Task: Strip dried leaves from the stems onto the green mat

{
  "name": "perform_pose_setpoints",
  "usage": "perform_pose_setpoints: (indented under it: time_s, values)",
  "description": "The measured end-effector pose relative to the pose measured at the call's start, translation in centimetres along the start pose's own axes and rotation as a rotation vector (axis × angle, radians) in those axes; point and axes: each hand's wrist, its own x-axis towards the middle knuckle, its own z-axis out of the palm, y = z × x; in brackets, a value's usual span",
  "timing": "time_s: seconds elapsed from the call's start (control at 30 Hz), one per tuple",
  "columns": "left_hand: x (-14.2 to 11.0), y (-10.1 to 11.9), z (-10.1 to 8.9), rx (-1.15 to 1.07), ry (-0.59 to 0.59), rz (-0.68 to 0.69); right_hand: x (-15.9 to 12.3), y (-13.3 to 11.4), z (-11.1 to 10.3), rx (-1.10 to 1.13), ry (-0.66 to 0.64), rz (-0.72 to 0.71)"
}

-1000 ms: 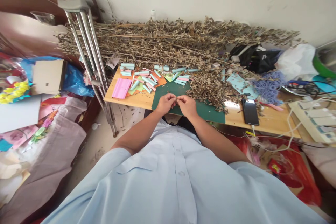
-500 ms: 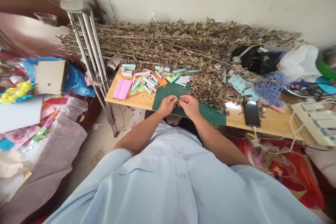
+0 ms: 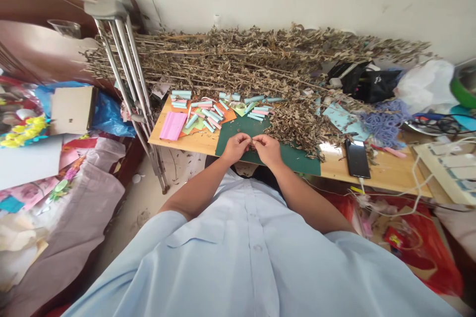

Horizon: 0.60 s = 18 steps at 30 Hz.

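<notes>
Over the green mat (image 3: 295,158), near the table's front edge, my left hand (image 3: 238,147) and my right hand (image 3: 267,148) meet with fingertips pinched together. Between them is a small brownish bit that looks like dried plant; my fingers hide most of it. Just beyond my right hand spreads a heap of dried leaves (image 3: 297,126). To the left, blue and pink paper rolls (image 3: 211,118) lie over orange and green sheets. A folded pink paper (image 3: 173,126) rests near the left table edge.
Long dried plant stalks (image 3: 223,59) cover the back of the table. A metal crutch (image 3: 130,69) leans at its left end. On the right are a phone (image 3: 357,159) with a cable, purple yarn (image 3: 385,124) and a power strip (image 3: 448,166).
My hands stay in nearly the same place, with the fingertips shifting slightly against each other. The paper rolls and the leaf heap have not visibly moved.
</notes>
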Motion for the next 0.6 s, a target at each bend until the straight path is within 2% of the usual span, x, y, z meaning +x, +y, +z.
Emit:
perform_pose_setpoints:
  time_s: [0.17, 0.4, 0.5, 0.6]
  values:
    - [0.0, 0.1, 0.1, -0.064, 0.003, -0.011, -0.3, 0.1, 0.0, 0.002, -0.046, -0.051]
    - [0.2, -0.6, 0.2, -0.016, -0.02, -0.043, -0.1, 0.8, -0.2, -0.147, -0.025, -0.099]
    - [0.3, -0.6, 0.3, 0.038, -0.019, -0.08, 0.0, 1.0, -0.5, -0.124, -0.026, -0.108]
    - [0.1, -0.3, 0.6, 0.172, 0.001, -0.049, 0.2, 1.0, -1.0, -0.164, -0.054, -0.144]
